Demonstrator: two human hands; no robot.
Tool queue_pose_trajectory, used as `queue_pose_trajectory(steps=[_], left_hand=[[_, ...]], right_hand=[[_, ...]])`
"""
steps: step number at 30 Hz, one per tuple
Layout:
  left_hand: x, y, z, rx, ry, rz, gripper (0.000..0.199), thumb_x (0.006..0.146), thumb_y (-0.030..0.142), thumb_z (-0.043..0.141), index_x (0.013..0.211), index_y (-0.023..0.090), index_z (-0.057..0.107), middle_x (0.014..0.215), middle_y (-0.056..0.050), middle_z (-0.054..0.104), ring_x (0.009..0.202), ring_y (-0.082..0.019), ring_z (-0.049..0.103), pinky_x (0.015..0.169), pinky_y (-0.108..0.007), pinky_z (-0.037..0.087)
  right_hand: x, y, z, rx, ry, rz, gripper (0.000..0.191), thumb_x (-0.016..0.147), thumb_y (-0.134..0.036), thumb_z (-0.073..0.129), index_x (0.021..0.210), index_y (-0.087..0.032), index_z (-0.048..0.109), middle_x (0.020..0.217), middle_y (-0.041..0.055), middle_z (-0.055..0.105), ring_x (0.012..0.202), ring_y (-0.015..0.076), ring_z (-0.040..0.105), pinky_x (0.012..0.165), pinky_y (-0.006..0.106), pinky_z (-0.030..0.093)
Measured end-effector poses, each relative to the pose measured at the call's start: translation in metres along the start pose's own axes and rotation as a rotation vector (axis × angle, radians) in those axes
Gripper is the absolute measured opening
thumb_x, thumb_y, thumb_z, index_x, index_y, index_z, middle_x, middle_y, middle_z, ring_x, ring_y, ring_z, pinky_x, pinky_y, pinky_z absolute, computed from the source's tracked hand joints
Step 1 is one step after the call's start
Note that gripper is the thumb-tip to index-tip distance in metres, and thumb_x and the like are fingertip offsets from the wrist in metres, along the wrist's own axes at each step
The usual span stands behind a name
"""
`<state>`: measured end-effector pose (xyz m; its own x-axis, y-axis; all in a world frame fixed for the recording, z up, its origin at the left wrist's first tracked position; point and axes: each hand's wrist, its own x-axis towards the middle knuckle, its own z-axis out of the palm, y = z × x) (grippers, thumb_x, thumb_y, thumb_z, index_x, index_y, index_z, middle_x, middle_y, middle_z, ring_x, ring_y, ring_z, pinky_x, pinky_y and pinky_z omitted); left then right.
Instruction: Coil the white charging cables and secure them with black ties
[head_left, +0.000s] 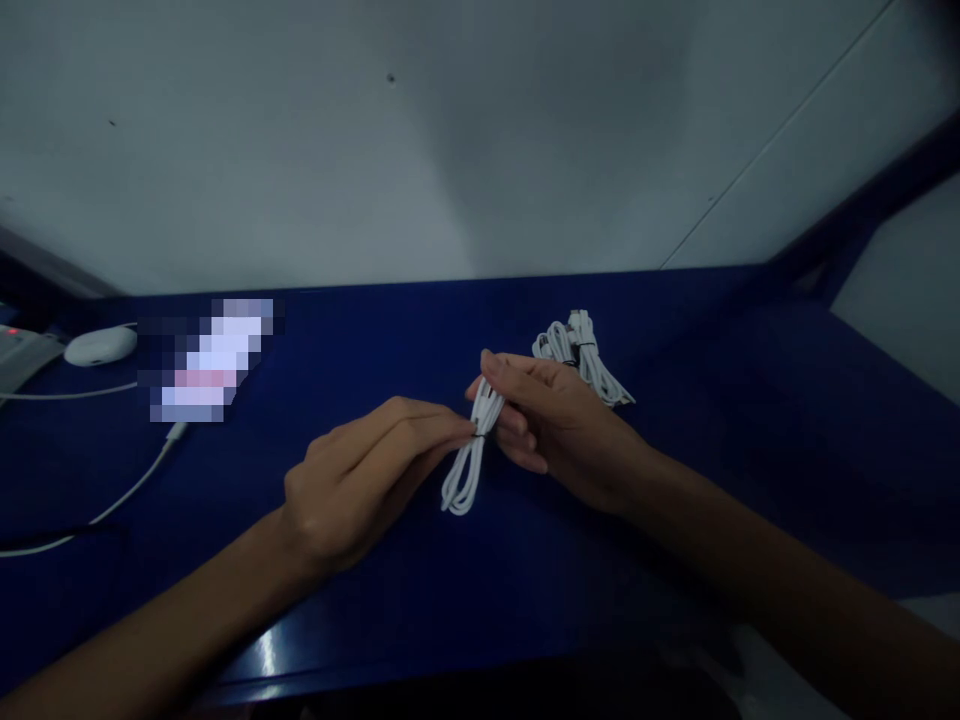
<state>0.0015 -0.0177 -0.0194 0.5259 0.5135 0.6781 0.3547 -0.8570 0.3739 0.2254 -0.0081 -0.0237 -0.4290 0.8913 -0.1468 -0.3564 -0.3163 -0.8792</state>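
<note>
A coiled white cable (463,478) hangs between my two hands above the blue tabletop, with a thin dark tie (480,434) around its middle. My right hand (544,405) pinches the upper end of the bundle between thumb and fingers. At the tie, the fingertips of my left hand (375,470) are pressed together, closed on the dark strip; how much of it they grip is hidden. Just behind my right hand lie several more bundled white cables (592,360), also bound with dark ties, partly covered by that hand.
On the left a blurred lit phone-like device (217,360) lies with a white cord (142,480) plugged into its near end. Beside it sit a white rounded object (101,346) and a pale box with a red light (22,350). A grey wall (337,150) rises behind the blue table (360,340).
</note>
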Motion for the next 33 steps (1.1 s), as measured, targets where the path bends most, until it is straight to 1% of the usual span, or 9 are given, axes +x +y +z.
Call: queue_pose_trajectory(steps=[3, 8, 12, 15, 19, 23, 26, 30, 33], left_hand=[[0.0, 0.0, -0.001, 0.009, -0.003, 0.022, 0.033, 0.101, 0.005, 0.075, 0.13, 0.021, 0.077, 0.111, -0.006, 0.088, 0.095, -0.02, 0.085, 0.085, -0.029, 0.07], [0.002, 0.003, -0.001, 0.021, 0.005, 0.06, 0.03, 0.099, 0.003, 0.076, 0.126, 0.016, 0.078, 0.108, -0.009, 0.087, 0.096, -0.02, 0.085, 0.085, -0.027, 0.07], [0.004, 0.004, 0.001, 0.009, 0.014, 0.017, 0.028, 0.1, 0.005, 0.077, 0.124, 0.02, 0.079, 0.108, -0.006, 0.087, 0.092, -0.019, 0.085, 0.083, -0.027, 0.07], [0.005, 0.006, 0.002, -0.037, 0.018, -0.1, 0.023, 0.102, 0.013, 0.077, 0.119, 0.026, 0.081, 0.106, -0.003, 0.087, 0.09, -0.019, 0.084, 0.085, -0.031, 0.069], [0.006, 0.009, 0.006, -0.212, 0.0, -0.359, 0.017, 0.101, 0.024, 0.081, 0.118, 0.028, 0.081, 0.111, -0.005, 0.085, 0.1, -0.024, 0.082, 0.094, -0.04, 0.068], [0.005, 0.009, 0.012, -0.468, 0.014, -0.592, 0.029, 0.095, 0.027, 0.088, 0.123, 0.025, 0.078, 0.116, -0.005, 0.084, 0.104, -0.024, 0.082, 0.102, -0.042, 0.067], [0.004, 0.007, 0.016, -0.57, 0.016, -0.695, 0.034, 0.092, 0.026, 0.091, 0.124, 0.025, 0.079, 0.117, -0.004, 0.085, 0.108, -0.024, 0.082, 0.103, -0.039, 0.066], [0.003, 0.002, 0.016, -0.628, 0.024, -0.795, 0.025, 0.092, 0.027, 0.091, 0.116, 0.025, 0.084, 0.111, -0.004, 0.087, 0.105, -0.025, 0.083, 0.098, -0.037, 0.067], [0.005, 0.001, 0.014, -0.693, 0.031, -0.853, 0.023, 0.096, 0.032, 0.087, 0.117, 0.023, 0.085, 0.112, -0.006, 0.088, 0.105, -0.026, 0.083, 0.098, -0.037, 0.067]], right_hand=[[0.0, 0.001, -0.001, 0.003, -0.021, -0.001, 0.041, 0.098, -0.053, 0.082, 0.081, -0.019, 0.068, 0.062, -0.007, 0.052, 0.049, 0.0062, 0.039, 0.043, 0.016, 0.039], [-0.002, 0.0, -0.002, 0.011, -0.032, 0.0, 0.041, 0.101, -0.054, 0.08, 0.083, -0.019, 0.068, 0.063, -0.0071, 0.051, 0.048, 0.0058, 0.038, 0.042, 0.016, 0.038], [-0.002, 0.0, 0.0, 0.009, -0.027, -0.009, 0.04, 0.101, -0.051, 0.08, 0.083, -0.018, 0.068, 0.062, -0.0073, 0.051, 0.048, 0.0056, 0.038, 0.042, 0.016, 0.038], [0.0, 0.0, 0.001, -0.019, 0.014, -0.039, 0.038, 0.099, -0.051, 0.083, 0.084, -0.019, 0.068, 0.061, -0.0073, 0.052, 0.048, 0.0061, 0.039, 0.042, 0.016, 0.038], [0.001, -0.001, -0.001, -0.082, 0.088, -0.109, 0.038, 0.095, -0.052, 0.086, 0.084, -0.02, 0.069, 0.062, -0.0068, 0.054, 0.049, 0.007, 0.041, 0.043, 0.018, 0.039], [0.0, -0.002, -0.005, -0.117, 0.118, -0.139, 0.039, 0.094, -0.055, 0.086, 0.084, -0.021, 0.068, 0.064, -0.0058, 0.057, 0.05, 0.0077, 0.043, 0.043, 0.019, 0.039], [0.0, -0.002, -0.006, -0.108, 0.118, -0.141, 0.038, 0.095, -0.053, 0.085, 0.085, -0.021, 0.068, 0.067, -0.0051, 0.059, 0.052, 0.0076, 0.045, 0.043, 0.019, 0.039], [0.001, 0.001, -0.006, -0.087, 0.117, -0.152, 0.034, 0.096, -0.05, 0.085, 0.091, -0.02, 0.07, 0.071, -0.0047, 0.06, 0.054, 0.0075, 0.047, 0.043, 0.018, 0.039], [0.002, 0.002, -0.006, -0.098, 0.083, -0.147, 0.031, 0.093, -0.046, 0.089, 0.097, -0.02, 0.073, 0.076, -0.0041, 0.062, 0.056, 0.0077, 0.049, 0.045, 0.018, 0.041]])
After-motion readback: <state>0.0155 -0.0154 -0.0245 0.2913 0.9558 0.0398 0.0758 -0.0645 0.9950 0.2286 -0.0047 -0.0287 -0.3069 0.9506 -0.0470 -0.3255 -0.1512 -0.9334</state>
